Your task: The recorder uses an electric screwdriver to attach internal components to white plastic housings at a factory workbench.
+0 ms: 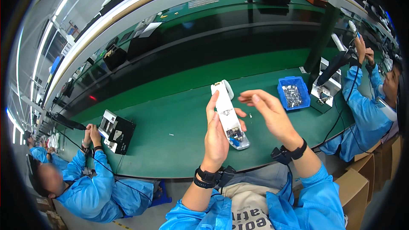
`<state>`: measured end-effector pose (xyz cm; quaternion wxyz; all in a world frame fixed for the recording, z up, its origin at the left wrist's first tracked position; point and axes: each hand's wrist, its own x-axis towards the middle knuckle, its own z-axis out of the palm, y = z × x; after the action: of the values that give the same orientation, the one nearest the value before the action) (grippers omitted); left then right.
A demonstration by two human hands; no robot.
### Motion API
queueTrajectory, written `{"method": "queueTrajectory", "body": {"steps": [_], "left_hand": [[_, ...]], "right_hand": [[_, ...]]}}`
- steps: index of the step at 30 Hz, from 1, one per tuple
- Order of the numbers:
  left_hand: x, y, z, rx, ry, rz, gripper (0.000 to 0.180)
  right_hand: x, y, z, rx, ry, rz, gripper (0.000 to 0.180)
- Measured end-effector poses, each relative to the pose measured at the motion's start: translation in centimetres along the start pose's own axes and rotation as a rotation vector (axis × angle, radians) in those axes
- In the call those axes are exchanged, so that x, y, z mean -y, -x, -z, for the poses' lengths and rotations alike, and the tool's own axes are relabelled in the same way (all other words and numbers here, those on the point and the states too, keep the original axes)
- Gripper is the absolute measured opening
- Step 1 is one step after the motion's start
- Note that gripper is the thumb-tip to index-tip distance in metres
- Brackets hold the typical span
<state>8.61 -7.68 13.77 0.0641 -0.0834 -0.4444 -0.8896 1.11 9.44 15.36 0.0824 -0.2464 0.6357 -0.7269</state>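
My left hand (215, 145) is wrapped around a long white plastic housing (230, 118), held upright above the bench. A small circuit board (234, 133) with a blue part shows at the housing's near end, and a rounded white loop (228, 88) is at its far end. To the right of the housing, my right hand (272, 113) is raised with its fingers stretched out. It appears to hold nothing and is apart from the housing. Tiny bright pieces (250, 116) lie on the green bench (187, 153) between my hands.
A blue bin (294, 80) of small metal parts stands right of my hands. Beyond it is a black-and-white fixture (324, 91), with a co-worker (362, 98) at far right. Another fixture (117, 132) and co-worker (91, 187) are at left. Cardboard boxes (355, 187) stand at lower right.
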Motion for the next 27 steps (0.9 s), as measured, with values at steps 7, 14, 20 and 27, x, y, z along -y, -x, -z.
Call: {"method": "queueTrajectory", "body": {"steps": [7, 14, 20, 27], "left_hand": [[0.0, 0.3, 2.2, -0.108, -0.048, -0.034, 0.051], [0.1, 3.7, 4.3, -0.114, -0.210, -0.171, 0.065], [-0.1, 5.7, 3.3, -0.098, -0.422, -0.301, 0.080], [0.9, 6.5, 3.5, 0.034, -0.512, -0.375, 0.051]], "right_hand": [[-0.2, 3.6, 6.8, -0.193, 0.002, -0.106, 0.031], [0.3, 7.1, 12.3, -0.430, 0.025, -0.061, 0.025], [0.7, 8.5, 15.6, -0.663, 0.011, 0.082, 0.021], [0.8, 8.9, 18.5, -0.981, 0.270, 0.278, 0.033]]}}
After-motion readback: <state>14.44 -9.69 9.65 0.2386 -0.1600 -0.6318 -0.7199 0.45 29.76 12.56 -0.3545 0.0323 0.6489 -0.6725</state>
